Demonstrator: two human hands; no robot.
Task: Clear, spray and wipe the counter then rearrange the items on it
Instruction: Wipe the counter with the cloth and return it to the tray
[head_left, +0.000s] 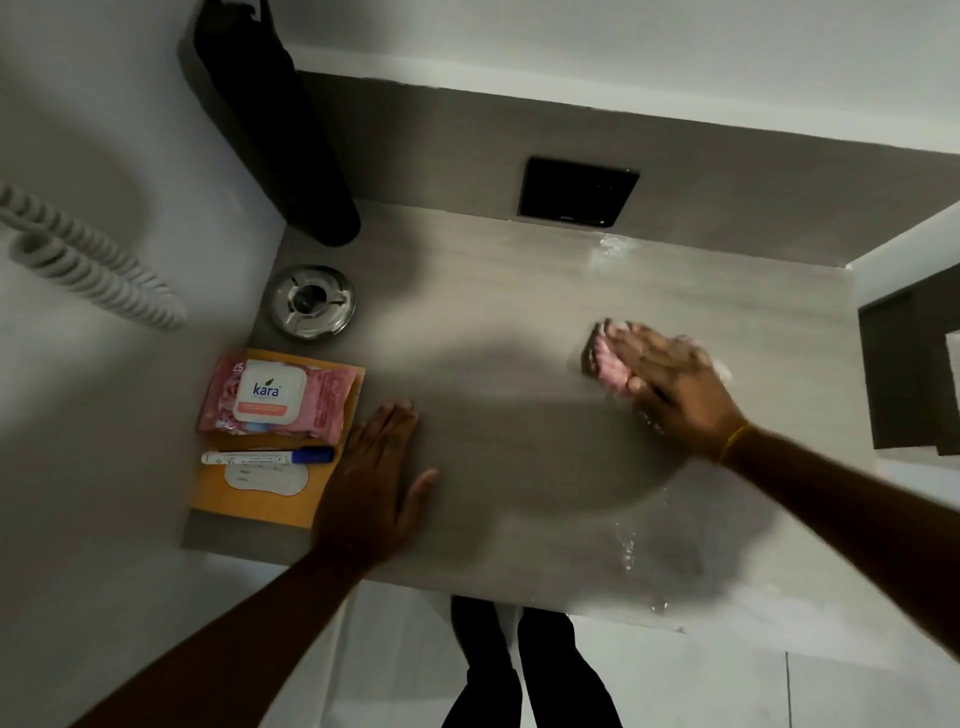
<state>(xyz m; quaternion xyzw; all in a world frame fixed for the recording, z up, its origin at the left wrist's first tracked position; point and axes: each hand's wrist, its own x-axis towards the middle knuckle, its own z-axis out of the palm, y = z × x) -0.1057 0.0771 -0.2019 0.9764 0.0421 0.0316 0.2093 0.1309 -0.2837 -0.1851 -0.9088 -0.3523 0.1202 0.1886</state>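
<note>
The grey counter (519, 291) runs across the view, with wet streaks on its right half. My right hand (670, 379) presses flat on a pink cloth (610, 371) at the right of the counter; the hand is blurred. My left hand (374, 478) lies flat and open on the counter near the front left, holding nothing. Beside it, a pink pack of wet wipes (275, 397) and a white marker with a blue cap (267, 457) rest on an orange envelope (260, 501). A round metal ashtray (310, 301) sits behind them.
A tall black bag (270, 119) leans in the back left corner. A black wall plate (577, 192) sits on the back panel. A coiled white cord (88, 265) hangs on the left wall. My legs (524, 670) stand below the counter's front edge.
</note>
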